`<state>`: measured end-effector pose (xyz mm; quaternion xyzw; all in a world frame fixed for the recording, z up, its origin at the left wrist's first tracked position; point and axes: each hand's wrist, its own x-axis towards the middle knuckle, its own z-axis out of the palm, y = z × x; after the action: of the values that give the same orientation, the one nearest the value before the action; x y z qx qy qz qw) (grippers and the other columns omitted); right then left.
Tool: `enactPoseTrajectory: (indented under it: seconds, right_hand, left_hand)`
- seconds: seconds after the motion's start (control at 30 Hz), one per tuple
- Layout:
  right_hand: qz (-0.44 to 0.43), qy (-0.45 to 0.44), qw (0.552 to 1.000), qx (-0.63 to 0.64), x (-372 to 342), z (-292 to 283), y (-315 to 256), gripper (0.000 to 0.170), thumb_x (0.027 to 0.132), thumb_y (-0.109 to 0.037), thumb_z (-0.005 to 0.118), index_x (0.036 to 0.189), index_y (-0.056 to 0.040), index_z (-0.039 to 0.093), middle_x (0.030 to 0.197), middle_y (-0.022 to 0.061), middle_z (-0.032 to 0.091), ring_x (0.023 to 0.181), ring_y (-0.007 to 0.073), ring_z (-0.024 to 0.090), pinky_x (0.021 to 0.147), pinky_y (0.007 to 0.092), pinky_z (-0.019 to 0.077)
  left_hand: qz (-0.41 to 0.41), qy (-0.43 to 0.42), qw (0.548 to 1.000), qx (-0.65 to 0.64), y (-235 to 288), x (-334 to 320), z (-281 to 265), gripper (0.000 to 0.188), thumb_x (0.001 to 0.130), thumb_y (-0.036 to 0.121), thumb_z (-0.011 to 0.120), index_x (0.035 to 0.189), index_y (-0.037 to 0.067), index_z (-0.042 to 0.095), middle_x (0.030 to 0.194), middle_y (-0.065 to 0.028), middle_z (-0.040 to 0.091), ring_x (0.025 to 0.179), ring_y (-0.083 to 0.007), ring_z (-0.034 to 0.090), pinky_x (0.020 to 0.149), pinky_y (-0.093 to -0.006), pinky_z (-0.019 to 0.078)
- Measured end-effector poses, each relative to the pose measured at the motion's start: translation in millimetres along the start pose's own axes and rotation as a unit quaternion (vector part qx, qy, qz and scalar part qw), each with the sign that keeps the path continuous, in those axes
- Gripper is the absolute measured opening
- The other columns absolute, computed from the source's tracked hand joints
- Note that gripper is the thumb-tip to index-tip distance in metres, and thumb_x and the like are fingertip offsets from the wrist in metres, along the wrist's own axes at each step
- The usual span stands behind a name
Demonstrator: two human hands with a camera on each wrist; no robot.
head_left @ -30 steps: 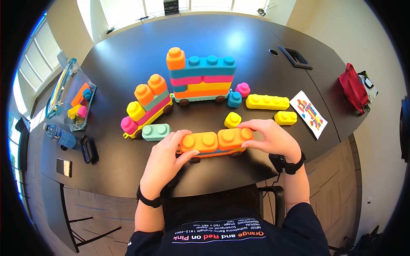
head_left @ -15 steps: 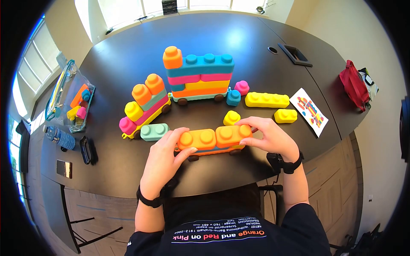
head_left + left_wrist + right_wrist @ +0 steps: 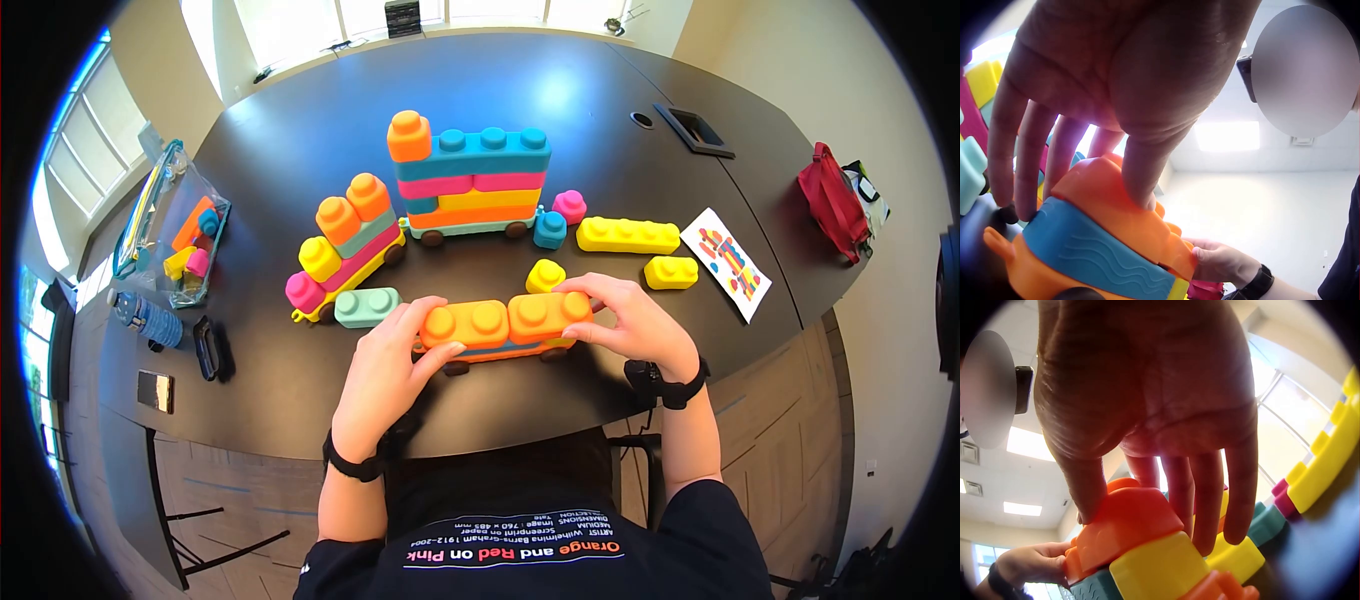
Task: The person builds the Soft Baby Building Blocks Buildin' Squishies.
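Observation:
In the head view, two orange two-stud blocks lie end to end on a wheeled toy wagon near the table's front edge. My left hand (image 3: 385, 365) grips the left orange block (image 3: 465, 325) between thumb and fingers. With my right hand (image 3: 640, 322) I pinch the outer end of the right orange block (image 3: 545, 314). Under them, the wrist views show a blue block (image 3: 1097, 250) with wavy lines and a yellow block (image 3: 1160, 569). The orange wheeled base (image 3: 1041, 272) has a hitch loop at its left end.
Behind stand a tall wagon (image 3: 470, 175) and a stepped wagon (image 3: 360, 255). Around lie a mint block (image 3: 367, 308), a small yellow block (image 3: 545, 276), a long yellow block (image 3: 628, 236) and a picture card (image 3: 728, 265). A bottle (image 3: 145, 318) and clear bag (image 3: 180, 225) are left.
Both hands stay on the orange blocks, with the right thumb slightly farther in on the right block. The head view shifts a little.

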<state>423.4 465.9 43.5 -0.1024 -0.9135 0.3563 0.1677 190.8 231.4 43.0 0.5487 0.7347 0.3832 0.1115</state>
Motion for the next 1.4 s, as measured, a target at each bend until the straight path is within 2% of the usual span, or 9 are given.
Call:
enactPoseTrajectory:
  seconds: [0.27, 0.37, 0.5, 0.6, 0.7, 0.93, 1.07, 1.23, 1.4]
  right_hand:
    - [0.002, -0.001, 1.000, -0.011, -2, -5, -6, 0.046, 0.093, -0.027, 0.081, 0.128, -0.0019, 0.066, 0.116, 0.0179, 0.071, 0.105, 0.0352, 0.069, 0.092, 0.0400, 0.0559]
    - [0.019, 0.042, 0.994, -0.095, -10, -29, 11, 0.038, 0.097, -0.025, 0.074, 0.125, 0.0007, 0.068, 0.120, 0.0189, 0.072, 0.110, 0.0373, 0.069, 0.097, 0.0427, 0.0541]
    - [0.170, 0.177, 0.924, -0.293, -41, -69, 55, 0.036, 0.095, -0.021, 0.075, 0.123, 0.0004, 0.069, 0.123, 0.0187, 0.072, 0.116, 0.0376, 0.067, 0.100, 0.0435, 0.0527]
    - [0.255, 0.191, 0.865, -0.388, -74, -90, 97, 0.036, 0.092, -0.020, 0.078, 0.122, -0.0018, 0.070, 0.120, 0.0185, 0.073, 0.110, 0.0381, 0.069, 0.097, 0.0438, 0.0532]
    - [0.336, 0.133, 0.892, -0.271, -72, -101, 98, 0.033, 0.092, -0.017, 0.077, 0.120, -0.0026, 0.070, 0.113, 0.0183, 0.075, 0.106, 0.0364, 0.071, 0.094, 0.0434, 0.0542]
    - [0.241, 0.216, 0.925, -0.198, -64, -94, 90, 0.025, 0.096, -0.015, 0.077, 0.111, 0.0019, 0.066, 0.102, 0.0159, 0.075, 0.093, 0.0267, 0.076, 0.079, 0.0350, 0.0594]
    - [0.166, 0.296, 0.935, -0.100, -37, -84, 28, 0.023, 0.101, -0.016, 0.074, 0.112, 0.0015, 0.063, 0.099, 0.0106, 0.074, 0.088, 0.0193, 0.076, 0.077, 0.0303, 0.0602]
    - [-0.037, 0.234, 0.968, 0.080, 10, -19, -29, 0.025, 0.101, -0.017, 0.074, 0.115, -0.0007, 0.063, 0.100, 0.0094, 0.074, 0.089, 0.0171, 0.075, 0.081, 0.0313, 0.0603]
    - [-0.068, 0.140, 0.986, 0.067, 44, 33, -58, 0.029, 0.097, -0.019, 0.078, 0.112, -0.0009, 0.061, 0.094, 0.0145, 0.070, 0.083, 0.0254, 0.072, 0.080, 0.0344, 0.0587]
  left_hand:
    - [0.005, 0.002, 1.000, 0.015, -1, 0, 1, 0.047, 0.093, 0.030, 0.079, 0.130, 0.008, 0.062, 0.113, -0.0137, 0.071, 0.102, -0.0360, 0.070, 0.086, -0.0422, 0.0572]
    - [0.005, 0.002, 1.000, 0.019, 1, 1, 1, 0.048, 0.090, 0.020, 0.082, 0.131, 0.003, 0.064, 0.116, -0.0153, 0.071, 0.102, -0.0322, 0.071, 0.086, -0.0364, 0.0583]
    - [-0.005, -0.006, 1.000, 0.013, 2, 1, 0, 0.048, 0.090, 0.021, 0.082, 0.131, 0.003, 0.064, 0.116, -0.0148, 0.072, 0.101, -0.0321, 0.071, 0.086, -0.0369, 0.0578]
    - [-0.006, -0.006, 1.000, 0.016, 2, 1, -1, 0.048, 0.090, 0.022, 0.083, 0.131, 0.004, 0.064, 0.116, -0.0149, 0.072, 0.102, -0.0328, 0.071, 0.087, -0.0374, 0.0576]
    - [-0.006, -0.006, 1.000, 0.020, 2, 0, -1, 0.048, 0.090, 0.023, 0.083, 0.131, 0.004, 0.064, 0.117, -0.0151, 0.072, 0.102, -0.0335, 0.071, 0.089, -0.0379, 0.0571]
    - [0.015, 0.013, 0.999, 0.039, -4, 0, 2, 0.047, 0.092, 0.036, 0.079, 0.129, 0.012, 0.063, 0.112, -0.0086, 0.072, 0.098, -0.0334, 0.071, 0.081, -0.0422, 0.0575]
    - [0.013, 0.010, 0.999, 0.040, -3, 1, 1, 0.048, 0.091, 0.038, 0.080, 0.128, 0.012, 0.063, 0.111, -0.0090, 0.072, 0.098, -0.0338, 0.071, 0.081, -0.0423, 0.0573]
    - [-0.012, -0.004, 1.000, 0.010, -1, 3, -1, 0.051, 0.085, 0.024, 0.087, 0.126, 0.003, 0.064, 0.107, -0.0147, 0.073, 0.099, -0.0335, 0.072, 0.085, -0.0381, 0.0578]
    - [-0.032, -0.013, 0.999, 0.015, -5, 3, 0, 0.053, 0.084, 0.033, 0.087, 0.123, 0.006, 0.064, 0.105, -0.0132, 0.074, 0.097, -0.0352, 0.072, 0.081, -0.0418, 0.0571]
